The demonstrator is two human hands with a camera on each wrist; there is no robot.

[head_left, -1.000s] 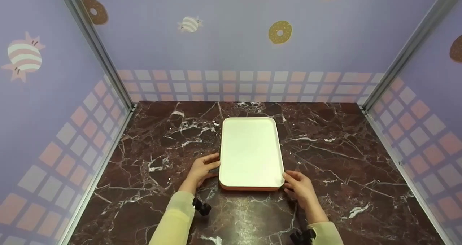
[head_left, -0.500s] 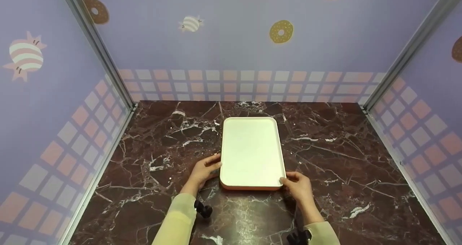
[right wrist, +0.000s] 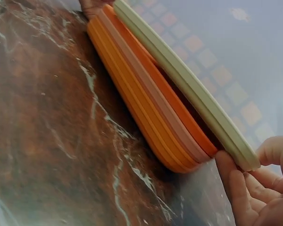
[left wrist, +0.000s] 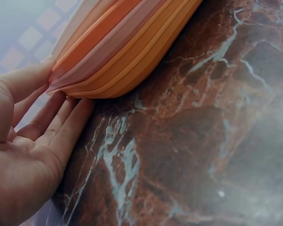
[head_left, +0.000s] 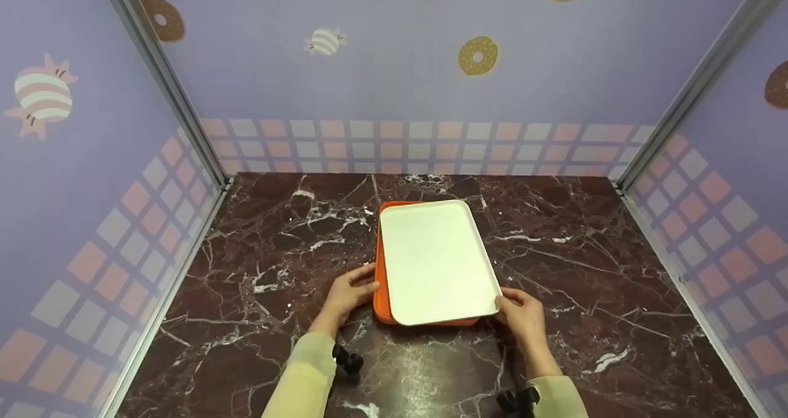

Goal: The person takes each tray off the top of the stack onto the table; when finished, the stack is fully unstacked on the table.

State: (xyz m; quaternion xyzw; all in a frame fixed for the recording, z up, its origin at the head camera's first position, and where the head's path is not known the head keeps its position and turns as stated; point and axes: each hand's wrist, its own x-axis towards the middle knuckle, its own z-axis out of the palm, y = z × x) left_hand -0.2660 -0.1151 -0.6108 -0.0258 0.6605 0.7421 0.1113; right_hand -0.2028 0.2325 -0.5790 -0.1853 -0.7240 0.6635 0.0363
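Dark red-brown, pale-veined marbled tabletop [head_left: 585,270]; tray stack [right wrist: 134,94] directly on it, yellow-orange at bottom

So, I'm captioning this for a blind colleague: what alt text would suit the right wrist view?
The right hand pinches a corner of a white tray, tilted up from a stack of orange and pink trays on a reddish-brown marble-patterned tabletop. Part of the left hand shows at the stack's far end.

Glare pools on the near tabletop [head_left: 412,369] – wrist views look hazy
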